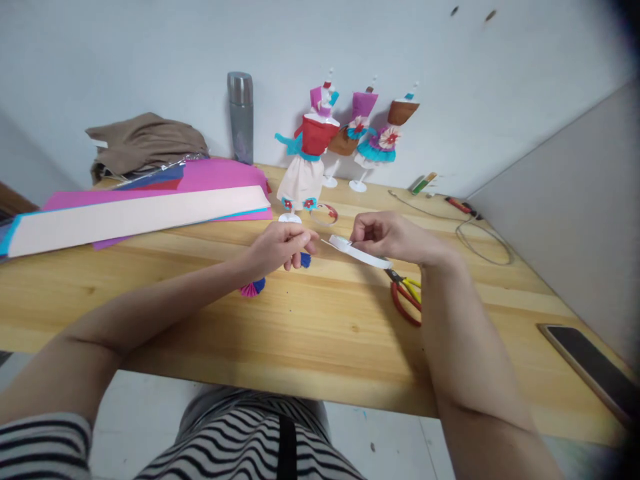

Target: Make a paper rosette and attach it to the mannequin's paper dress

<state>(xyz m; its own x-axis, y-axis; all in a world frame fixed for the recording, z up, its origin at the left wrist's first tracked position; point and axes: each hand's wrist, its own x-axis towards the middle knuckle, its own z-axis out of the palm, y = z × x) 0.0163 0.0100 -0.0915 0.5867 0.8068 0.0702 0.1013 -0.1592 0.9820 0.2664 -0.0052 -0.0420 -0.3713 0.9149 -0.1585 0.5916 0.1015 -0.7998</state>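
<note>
Against a pale wall (165, 47), a wooden desk (320, 347) spreads before the seated person, seen from the head camera; clock directions run from the middle of the view. Just off the middle, toward 3 o'clock, the right hand (380, 235) grasps a white band (367, 256), possibly a roll of tape seen edge-on, whose thin end points at the other hand. The left hand (291, 247), toward 9 o'clock, has its fingers bent and thumb close in; whether it pinches anything cannot be told.

Near that hand, at 7 o'clock, lies a blue pleated piece (306, 260), with a pink-and-blue pleated piece (253, 288) at 8. Scissors (404, 303) rest at 4 o'clock, partly behind the right forearm.

Three dressed figures (304, 175) stand at 12 to 1 o'clock. They look largely finished, with tops, skirts and flower trims in place. The two pleated pieces lie loose, so attaching them appears to be left undone. Paper sheets (150, 220) lie at 9 o'clock, a bottle (241, 123) stands at 11, and a phone (590, 367) lies at 4, beyond the scissors.
</note>
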